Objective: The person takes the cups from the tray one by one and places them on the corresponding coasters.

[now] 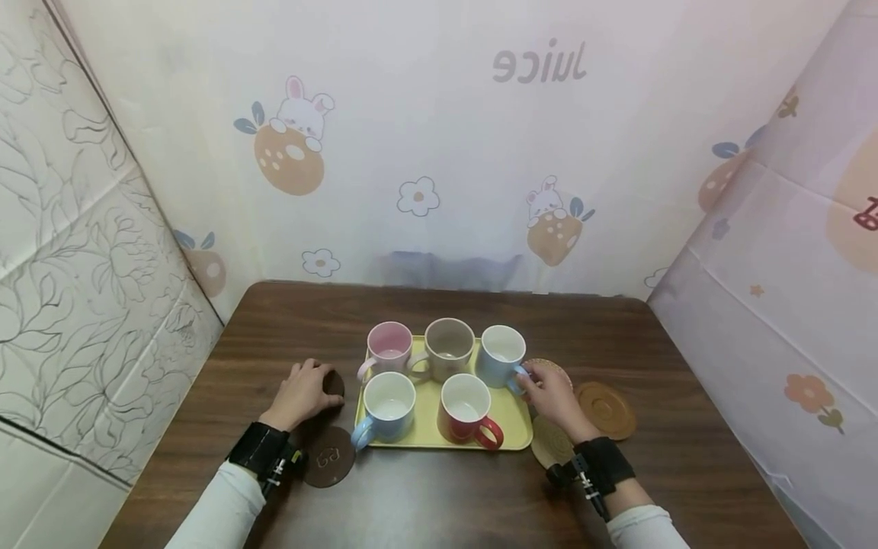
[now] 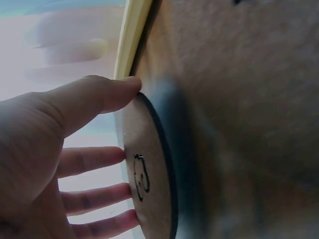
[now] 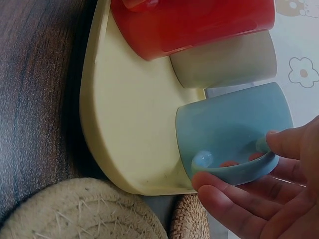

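My left hand (image 1: 302, 395) is at a dark round coaster (image 1: 333, 386) left of the yellow tray (image 1: 427, 435). In the left wrist view, its thumb and fingers hold the rim of the coaster (image 2: 144, 169), which has a dark line drawing. My right hand (image 1: 554, 396) grips the handle of a light blue mug (image 1: 495, 371) at the tray's back right corner. In the right wrist view, the thumb presses that mug's handle (image 3: 244, 173) while fingers curl behind it. A pink mug (image 1: 389, 345), a beige mug (image 1: 449, 347), another blue mug (image 1: 389, 400) and a red mug (image 1: 463, 404) stand on the tray.
Another dark coaster (image 1: 329, 457) lies below my left hand. Right of the tray lie a woven coaster (image 1: 550, 441), a brown wooden coaster (image 1: 607, 412) and a partly hidden wicker coaster (image 1: 552, 371). A patterned curtain (image 1: 446, 229) hangs behind the wooden table (image 1: 411, 503).
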Demonstrator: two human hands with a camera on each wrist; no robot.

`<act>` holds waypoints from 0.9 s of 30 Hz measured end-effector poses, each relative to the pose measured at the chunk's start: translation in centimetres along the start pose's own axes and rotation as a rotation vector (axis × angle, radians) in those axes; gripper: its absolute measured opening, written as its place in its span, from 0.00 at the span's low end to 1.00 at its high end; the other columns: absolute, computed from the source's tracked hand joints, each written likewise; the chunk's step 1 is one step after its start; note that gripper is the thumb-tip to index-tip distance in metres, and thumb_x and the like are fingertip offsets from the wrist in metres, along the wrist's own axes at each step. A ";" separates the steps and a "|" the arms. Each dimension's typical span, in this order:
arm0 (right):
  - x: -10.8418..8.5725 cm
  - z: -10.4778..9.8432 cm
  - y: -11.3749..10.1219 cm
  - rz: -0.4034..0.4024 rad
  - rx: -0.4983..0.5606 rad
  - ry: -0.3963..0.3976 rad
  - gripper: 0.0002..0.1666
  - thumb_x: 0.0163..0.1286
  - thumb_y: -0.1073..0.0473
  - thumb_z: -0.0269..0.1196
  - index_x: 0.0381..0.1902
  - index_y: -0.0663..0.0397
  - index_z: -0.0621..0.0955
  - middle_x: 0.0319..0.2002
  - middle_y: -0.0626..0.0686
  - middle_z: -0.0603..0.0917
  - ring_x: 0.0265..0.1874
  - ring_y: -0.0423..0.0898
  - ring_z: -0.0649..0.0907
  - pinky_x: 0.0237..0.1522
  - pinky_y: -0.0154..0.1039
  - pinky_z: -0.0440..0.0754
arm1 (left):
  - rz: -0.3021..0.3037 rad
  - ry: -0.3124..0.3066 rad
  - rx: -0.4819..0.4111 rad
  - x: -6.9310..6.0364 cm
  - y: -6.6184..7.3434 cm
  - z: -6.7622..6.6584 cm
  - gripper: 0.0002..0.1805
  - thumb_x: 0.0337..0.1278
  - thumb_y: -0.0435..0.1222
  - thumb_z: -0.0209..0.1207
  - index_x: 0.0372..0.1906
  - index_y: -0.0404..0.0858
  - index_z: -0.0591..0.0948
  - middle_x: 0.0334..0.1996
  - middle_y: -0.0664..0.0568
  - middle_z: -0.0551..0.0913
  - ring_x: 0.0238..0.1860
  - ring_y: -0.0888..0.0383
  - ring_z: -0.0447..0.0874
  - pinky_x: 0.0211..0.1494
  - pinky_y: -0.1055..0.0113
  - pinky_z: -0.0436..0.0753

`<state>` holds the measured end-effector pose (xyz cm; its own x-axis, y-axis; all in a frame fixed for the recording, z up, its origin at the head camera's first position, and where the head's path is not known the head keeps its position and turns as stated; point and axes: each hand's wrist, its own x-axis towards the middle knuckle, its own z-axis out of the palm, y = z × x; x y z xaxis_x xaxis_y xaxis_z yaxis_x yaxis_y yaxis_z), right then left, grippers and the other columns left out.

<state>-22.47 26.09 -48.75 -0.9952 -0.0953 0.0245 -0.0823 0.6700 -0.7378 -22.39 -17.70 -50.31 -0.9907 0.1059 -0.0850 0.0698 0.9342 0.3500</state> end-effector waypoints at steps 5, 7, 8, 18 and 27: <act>0.0 -0.3 0.1 -0.082 0.025 0.048 0.14 0.71 0.62 0.60 0.45 0.71 0.80 0.38 0.65 0.83 0.24 0.49 0.85 0.24 0.36 0.84 | 0.025 0.031 -0.015 1.8 0.3 -1.2 0.35 0.51 0.47 0.69 0.62 0.33 0.75 0.60 0.32 0.72 0.61 0.32 0.68 0.55 0.35 0.73; 0.0 -0.3 0.1 -0.110 0.036 0.065 0.13 0.70 0.62 0.61 0.44 0.71 0.79 0.37 0.65 0.82 0.23 0.47 0.84 0.23 0.36 0.83 | 0.039 0.042 -0.022 2.7 0.2 -1.7 0.35 0.52 0.47 0.69 0.62 0.33 0.75 0.61 0.31 0.72 0.61 0.32 0.68 0.55 0.35 0.73; 0.0 -0.3 0.2 -0.124 0.037 0.071 0.13 0.70 0.62 0.61 0.43 0.71 0.79 0.36 0.64 0.82 0.22 0.47 0.84 0.22 0.36 0.83 | 0.044 0.047 -0.024 3.1 0.2 -2.0 0.36 0.52 0.47 0.69 0.63 0.33 0.74 0.61 0.31 0.72 0.61 0.32 0.68 0.56 0.36 0.73; 0.1 0.9 0.0 0.023 0.031 0.044 0.10 0.70 0.64 0.61 0.46 0.65 0.82 0.41 0.63 0.84 0.28 0.50 0.86 0.26 0.35 0.84 | 0.064 0.064 -0.046 6.4 -1.1 -4.2 0.36 0.54 0.46 0.67 0.64 0.31 0.73 0.61 0.28 0.70 0.61 0.30 0.65 0.55 0.35 0.73; 0.0 0.4 -0.1 0.040 0.043 0.046 0.10 0.70 0.63 0.61 0.45 0.64 0.83 0.39 0.61 0.85 0.30 0.49 0.85 0.28 0.35 0.85 | 0.064 0.041 -0.061 10.3 -1.4 -4.2 0.37 0.54 0.48 0.67 0.64 0.31 0.72 0.62 0.29 0.70 0.62 0.31 0.65 0.57 0.35 0.72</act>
<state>-22.42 25.79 -48.96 -0.9991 -0.0344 0.0253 -0.0415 0.6403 -0.7670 -33.15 -19.40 -47.74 -0.9885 0.1496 -0.0225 0.1274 0.9033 0.4096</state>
